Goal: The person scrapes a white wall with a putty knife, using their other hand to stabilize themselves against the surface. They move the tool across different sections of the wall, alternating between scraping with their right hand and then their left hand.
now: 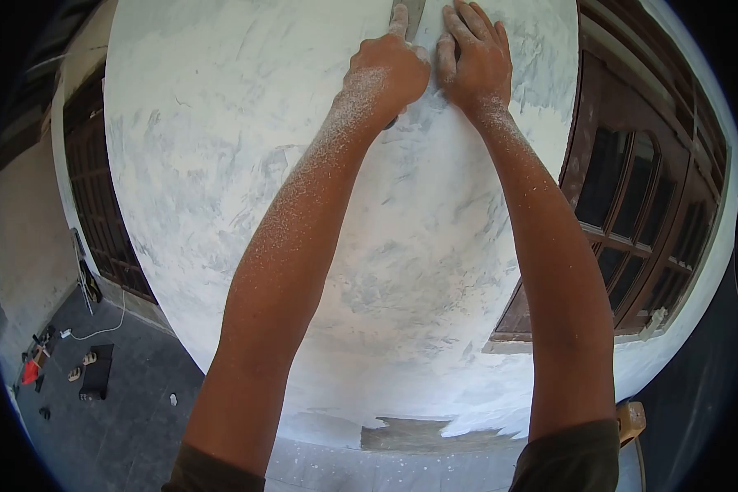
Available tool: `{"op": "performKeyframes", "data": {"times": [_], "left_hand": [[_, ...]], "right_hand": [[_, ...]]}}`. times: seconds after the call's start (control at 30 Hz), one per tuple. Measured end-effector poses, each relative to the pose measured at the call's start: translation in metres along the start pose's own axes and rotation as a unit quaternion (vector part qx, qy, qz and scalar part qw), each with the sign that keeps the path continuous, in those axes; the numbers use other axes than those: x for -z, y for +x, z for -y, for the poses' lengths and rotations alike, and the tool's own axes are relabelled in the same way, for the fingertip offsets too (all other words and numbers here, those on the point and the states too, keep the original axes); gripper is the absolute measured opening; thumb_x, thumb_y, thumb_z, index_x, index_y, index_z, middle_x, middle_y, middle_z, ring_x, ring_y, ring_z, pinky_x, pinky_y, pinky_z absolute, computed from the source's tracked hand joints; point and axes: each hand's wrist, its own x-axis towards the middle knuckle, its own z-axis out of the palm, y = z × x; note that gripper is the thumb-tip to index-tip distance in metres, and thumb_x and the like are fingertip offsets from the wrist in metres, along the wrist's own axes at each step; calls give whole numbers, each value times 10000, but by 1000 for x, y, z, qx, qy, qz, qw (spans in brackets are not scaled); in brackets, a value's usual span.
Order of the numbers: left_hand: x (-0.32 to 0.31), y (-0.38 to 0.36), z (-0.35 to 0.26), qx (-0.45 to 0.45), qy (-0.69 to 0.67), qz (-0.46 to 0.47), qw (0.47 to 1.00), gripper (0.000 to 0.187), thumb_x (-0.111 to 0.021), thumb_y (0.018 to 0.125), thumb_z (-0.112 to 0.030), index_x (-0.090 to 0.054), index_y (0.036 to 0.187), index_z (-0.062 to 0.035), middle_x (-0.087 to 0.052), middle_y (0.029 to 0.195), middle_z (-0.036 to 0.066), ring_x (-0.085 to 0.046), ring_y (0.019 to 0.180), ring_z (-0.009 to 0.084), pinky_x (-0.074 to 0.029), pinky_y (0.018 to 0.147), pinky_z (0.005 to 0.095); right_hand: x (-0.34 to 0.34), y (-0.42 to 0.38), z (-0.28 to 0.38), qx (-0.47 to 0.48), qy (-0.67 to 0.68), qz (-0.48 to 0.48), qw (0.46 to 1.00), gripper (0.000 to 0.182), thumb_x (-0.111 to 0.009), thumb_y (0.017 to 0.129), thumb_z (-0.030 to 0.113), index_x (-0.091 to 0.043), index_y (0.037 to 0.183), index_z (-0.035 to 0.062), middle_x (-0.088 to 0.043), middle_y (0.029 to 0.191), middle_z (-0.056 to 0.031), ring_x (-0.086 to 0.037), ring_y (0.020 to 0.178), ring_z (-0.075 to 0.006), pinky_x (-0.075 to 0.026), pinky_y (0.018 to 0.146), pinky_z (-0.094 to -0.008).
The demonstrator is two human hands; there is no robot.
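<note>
My left hand (389, 70) is raised high and wrapped around the handle of a putty knife (415, 18). One finger stretches along its grey blade, which runs up against the wall and out of the top of the view. The dark handle end peeks out below my palm. Just to the right, my right hand (477, 61) lies against the wall with fingers stretched upward, holding nothing. White dust coats both hands and the forearms. The wall (402, 238) is white with grey, smeared patches of filler.
Right of the wall is a brown wooden window (631, 197) with glass panes. A brown slatted frame (98, 176) stands at left. On the dark floor (139, 410) lie sandals (75, 374), a white cable (111, 330) and a red item (30, 371). A bare grey patch (422, 435) shows low down.
</note>
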Motion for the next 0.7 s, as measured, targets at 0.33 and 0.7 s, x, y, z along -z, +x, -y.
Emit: {"op": "performKeyframes", "data": {"times": [0.33,0.7], "left_hand": [[-12,2,11,1,7,43,999,746,-567,977,-323,-233,1615,-126,-676,1218,224,-671,1153,334,-553,982,442],[-3,16,-6,57,-54,94,992,762,-613,945,-287,-260,1601,-128,-692,1153,219,-699,1096,335,-583,935,425]], "right_hand": [[1,-3,1,-6,11,7,1000,448,-538,899,124,-631,1291,-73,-564,1432,-229,-453,1405,-379,-265,1215,-513],[-11,-7,-17,28,-27,-7,999,450,-540,945,190,-612,1361,33,-569,1431,-174,-463,1399,-339,-269,1215,-510]]}}
